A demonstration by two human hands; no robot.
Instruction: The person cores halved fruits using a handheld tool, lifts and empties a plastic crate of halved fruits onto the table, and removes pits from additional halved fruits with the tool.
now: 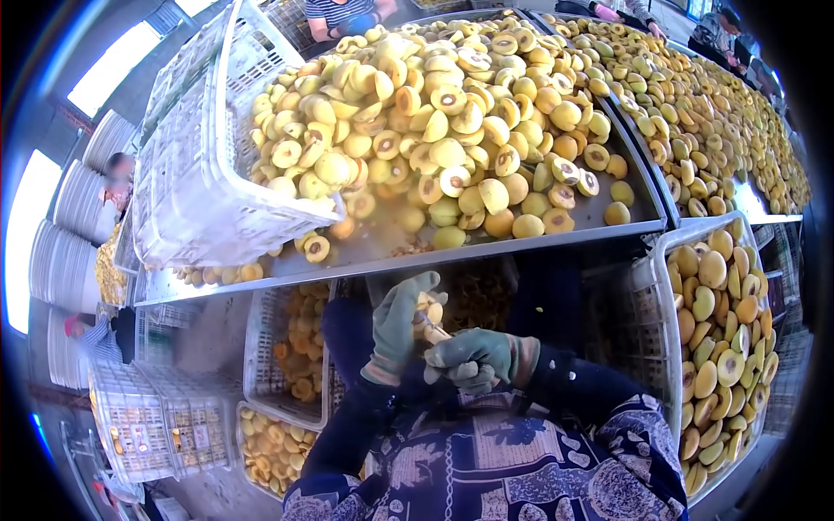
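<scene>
My left hand (396,328), in a grey-green glove, is raised above my lap with its fingers closed round a cut yellow fruit half (427,311). Just right of it and lower, my gloved right hand (476,354) is closed, its fingers pointing at the fruit. A small pale tip shows between the two hands, but what my right hand grips is mostly hidden. Ahead of both hands, a metal table (417,262) carries a big heap of halved yellow fruits (443,152), some with brown stone hollows or stones showing.
A white crate (187,187) lies tipped on the table's left. Right of me stands a crate (662,304) full of fruit halves; another crate (252,365) is by my left leg. A second fruit-covered table (695,113) lies beyond. Other people work at the far edges.
</scene>
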